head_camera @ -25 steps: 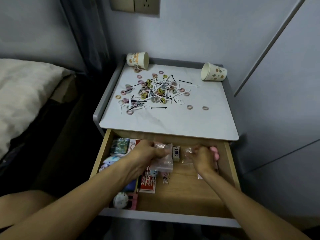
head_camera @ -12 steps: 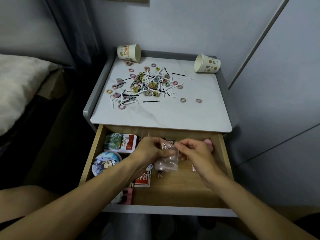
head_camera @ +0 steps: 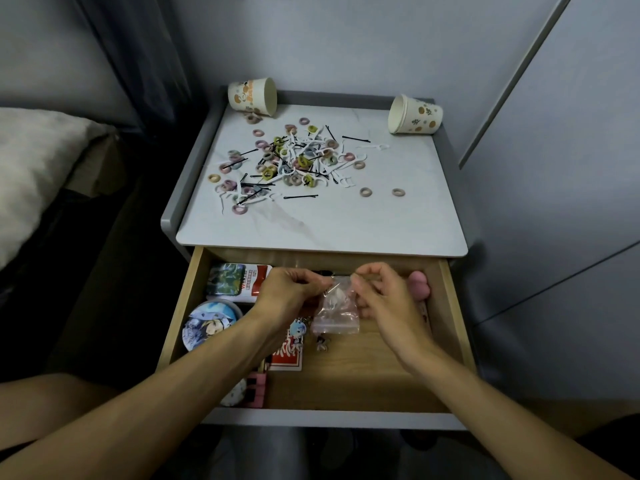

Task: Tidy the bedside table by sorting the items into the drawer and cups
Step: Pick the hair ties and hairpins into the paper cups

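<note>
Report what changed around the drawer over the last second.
The right hand left the right side of the drawer, moved left and pinched the top edge of the small clear bag, opposite the left hand, which kept its grip on it. Unchanged: drawer open, both paper cups on their sides, hair ties and pins scattered on the tabletop.

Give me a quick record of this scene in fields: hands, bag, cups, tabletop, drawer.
left hand: pinches top of small clear bag
right hand: pinches the same bag's top
bag: held above the open drawer
cups: left paper cup and right paper cup, both tipped on their sides
tabletop: scattered hair ties, black hairpins, white picks
drawer: open, tins and a red card box at its left
</note>
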Demonstrator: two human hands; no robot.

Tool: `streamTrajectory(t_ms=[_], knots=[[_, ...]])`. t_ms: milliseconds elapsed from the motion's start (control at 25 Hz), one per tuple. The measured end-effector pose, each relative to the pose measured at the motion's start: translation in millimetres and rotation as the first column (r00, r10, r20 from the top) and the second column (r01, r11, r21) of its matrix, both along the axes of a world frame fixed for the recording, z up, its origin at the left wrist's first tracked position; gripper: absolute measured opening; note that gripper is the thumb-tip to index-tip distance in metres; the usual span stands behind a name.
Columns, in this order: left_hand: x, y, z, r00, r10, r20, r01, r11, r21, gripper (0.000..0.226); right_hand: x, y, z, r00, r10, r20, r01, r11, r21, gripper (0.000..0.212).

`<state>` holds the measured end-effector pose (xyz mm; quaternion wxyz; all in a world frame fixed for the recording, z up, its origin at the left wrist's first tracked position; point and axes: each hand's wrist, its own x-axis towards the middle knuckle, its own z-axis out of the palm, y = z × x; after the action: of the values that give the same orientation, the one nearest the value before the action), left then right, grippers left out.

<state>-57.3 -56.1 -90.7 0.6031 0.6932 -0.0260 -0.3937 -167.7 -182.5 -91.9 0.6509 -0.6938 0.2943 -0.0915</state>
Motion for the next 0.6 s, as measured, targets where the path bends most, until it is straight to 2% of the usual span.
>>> streamTrajectory(t_ms=[80, 200, 280, 400, 600], knots=[[1, 1, -1, 1.000, -0.022, 0.002, 0.022, 1.000, 0.008, 0.010, -4, 1, 0, 0.995, 0.097, -0.016, -0.097, 0.995, -0.005, 0.032], [-1, 2, -2, 0.995, -0.103, -0.006, 0.103, 0.994, 0.033, 0.020, -7, -2, -8, 0.987, 0.156, -0.035, -0.158, 0.986, -0.059, 0.016], [0, 2, -2, 0.990, -0.139, 0.015, 0.137, 0.986, 0.094, 0.029, -6, -18, -20, 0.992, 0.086, -0.090, -0.101, 0.977, -0.188, 0.010], [8, 2, -2, 0.987, -0.145, 0.070, 0.133, 0.979, 0.156, 0.022, 8, -51, -40, 0.981, -0.068, -0.182, -0.008, 0.921, -0.391, 0.009], [16, 2, -2, 0.970, -0.188, 0.157, 0.155, 0.967, 0.201, 0.010, 28, -58, -65, 0.954, -0.037, -0.298, -0.105, 0.889, -0.446, 0.022]])
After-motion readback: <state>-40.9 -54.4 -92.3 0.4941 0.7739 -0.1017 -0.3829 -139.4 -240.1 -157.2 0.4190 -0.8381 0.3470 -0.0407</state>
